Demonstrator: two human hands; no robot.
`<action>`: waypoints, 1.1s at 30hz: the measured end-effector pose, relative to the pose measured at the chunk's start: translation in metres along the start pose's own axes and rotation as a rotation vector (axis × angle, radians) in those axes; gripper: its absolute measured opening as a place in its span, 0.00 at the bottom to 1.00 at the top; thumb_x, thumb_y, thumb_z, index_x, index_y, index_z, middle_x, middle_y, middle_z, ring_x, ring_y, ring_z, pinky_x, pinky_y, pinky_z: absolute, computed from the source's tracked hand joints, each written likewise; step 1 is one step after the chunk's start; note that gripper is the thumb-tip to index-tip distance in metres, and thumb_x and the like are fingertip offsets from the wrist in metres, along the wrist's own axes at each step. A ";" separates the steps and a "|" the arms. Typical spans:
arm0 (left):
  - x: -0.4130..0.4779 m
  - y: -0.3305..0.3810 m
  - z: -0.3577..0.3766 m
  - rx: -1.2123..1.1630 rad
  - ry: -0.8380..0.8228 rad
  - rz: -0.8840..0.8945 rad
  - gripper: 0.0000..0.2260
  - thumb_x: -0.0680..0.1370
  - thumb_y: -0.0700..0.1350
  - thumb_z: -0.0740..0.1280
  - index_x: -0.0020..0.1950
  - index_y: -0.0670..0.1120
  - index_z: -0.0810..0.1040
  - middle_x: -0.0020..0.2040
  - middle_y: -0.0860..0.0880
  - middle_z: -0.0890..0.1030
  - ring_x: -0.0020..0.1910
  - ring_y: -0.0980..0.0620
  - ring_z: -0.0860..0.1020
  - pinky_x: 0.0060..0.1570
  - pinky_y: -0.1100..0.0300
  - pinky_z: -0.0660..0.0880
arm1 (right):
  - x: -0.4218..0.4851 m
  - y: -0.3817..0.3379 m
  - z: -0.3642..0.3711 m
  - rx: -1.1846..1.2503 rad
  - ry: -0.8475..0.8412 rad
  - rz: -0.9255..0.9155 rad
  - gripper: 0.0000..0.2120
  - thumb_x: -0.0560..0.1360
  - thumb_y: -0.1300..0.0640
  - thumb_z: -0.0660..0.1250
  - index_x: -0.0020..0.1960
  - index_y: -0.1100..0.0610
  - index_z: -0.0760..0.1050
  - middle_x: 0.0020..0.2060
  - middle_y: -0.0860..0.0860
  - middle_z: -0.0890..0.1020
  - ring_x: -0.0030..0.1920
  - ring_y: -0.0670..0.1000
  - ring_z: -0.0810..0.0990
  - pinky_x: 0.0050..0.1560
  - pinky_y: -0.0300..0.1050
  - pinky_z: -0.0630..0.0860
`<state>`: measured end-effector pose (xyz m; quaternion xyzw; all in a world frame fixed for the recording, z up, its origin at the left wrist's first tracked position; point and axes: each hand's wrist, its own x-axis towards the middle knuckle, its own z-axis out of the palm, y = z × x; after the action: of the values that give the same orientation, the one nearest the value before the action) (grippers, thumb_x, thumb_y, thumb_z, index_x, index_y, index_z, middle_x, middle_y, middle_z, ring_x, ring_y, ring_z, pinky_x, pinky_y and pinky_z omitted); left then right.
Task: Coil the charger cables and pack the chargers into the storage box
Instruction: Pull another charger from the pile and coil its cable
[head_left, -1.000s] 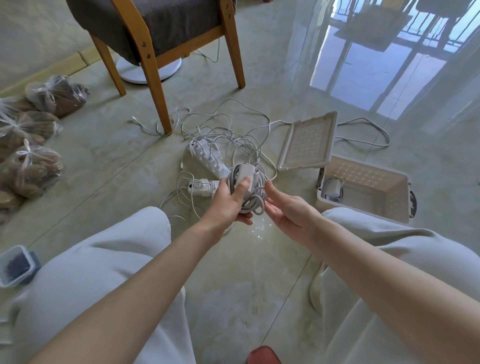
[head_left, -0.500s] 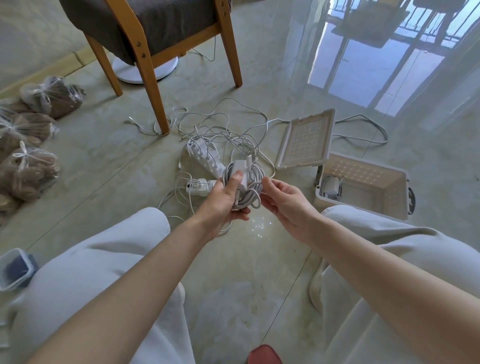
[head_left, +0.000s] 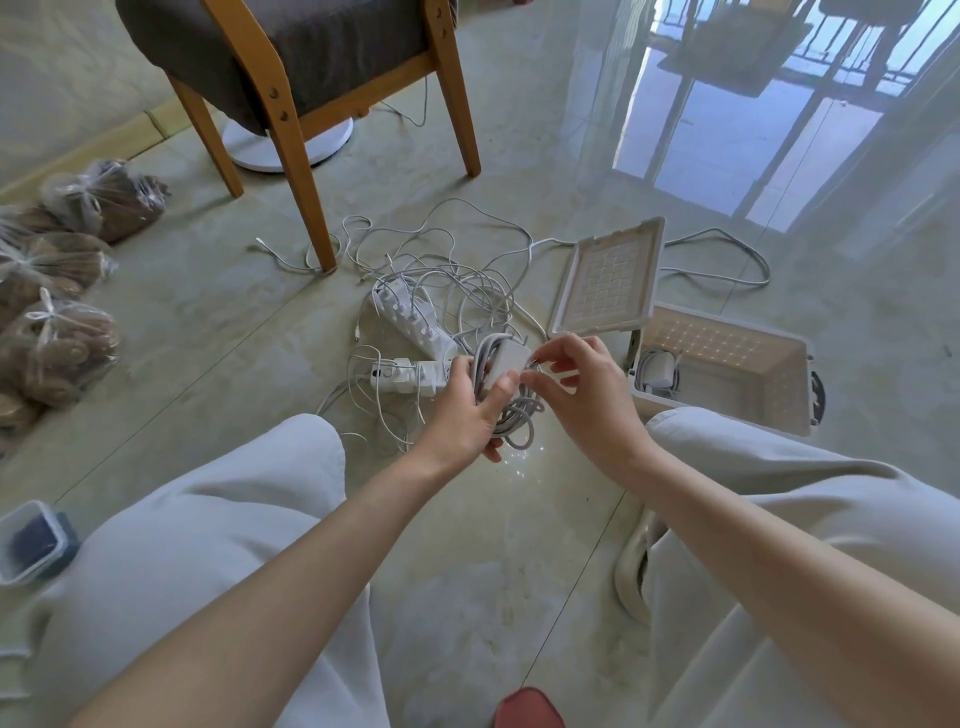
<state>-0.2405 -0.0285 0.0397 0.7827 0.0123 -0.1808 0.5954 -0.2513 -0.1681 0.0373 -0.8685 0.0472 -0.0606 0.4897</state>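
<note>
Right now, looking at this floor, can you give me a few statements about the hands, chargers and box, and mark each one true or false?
1. The left hand grips a white charger with its cable coiled. True.
2. The storage box has its lid shut. False: the lid stands open.
3. The box is empty. False: one packed charger lies in it.
4. On the floor, loose cables lie tangled around a power strip. True.
5. The right hand rests on the floor. False: it is raised, with its fingertips at the held charger's cable.
</note>
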 end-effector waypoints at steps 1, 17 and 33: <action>-0.001 0.000 0.002 -0.001 -0.012 0.007 0.12 0.80 0.49 0.61 0.57 0.43 0.65 0.42 0.47 0.74 0.36 0.47 0.77 0.21 0.62 0.74 | 0.000 0.000 -0.002 0.012 0.005 -0.005 0.06 0.71 0.58 0.72 0.44 0.52 0.75 0.44 0.48 0.75 0.43 0.46 0.76 0.44 0.30 0.72; 0.016 -0.016 -0.001 -0.122 -0.091 -0.254 0.14 0.80 0.55 0.60 0.50 0.44 0.71 0.31 0.50 0.73 0.24 0.54 0.71 0.26 0.62 0.72 | -0.003 -0.011 -0.010 -0.430 -0.127 -0.530 0.06 0.72 0.66 0.65 0.42 0.60 0.68 0.32 0.53 0.75 0.27 0.56 0.69 0.25 0.46 0.72; 0.024 0.012 0.007 -0.418 -0.085 0.009 0.21 0.76 0.56 0.62 0.65 0.46 0.69 0.50 0.45 0.81 0.43 0.50 0.80 0.36 0.60 0.75 | 0.032 -0.039 -0.009 0.195 -0.310 0.396 0.28 0.77 0.43 0.59 0.66 0.63 0.58 0.58 0.56 0.73 0.55 0.51 0.75 0.45 0.38 0.73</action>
<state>-0.2173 -0.0427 0.0418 0.6338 0.0212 -0.2045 0.7457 -0.2199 -0.1603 0.0769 -0.7901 0.1344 0.1660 0.5746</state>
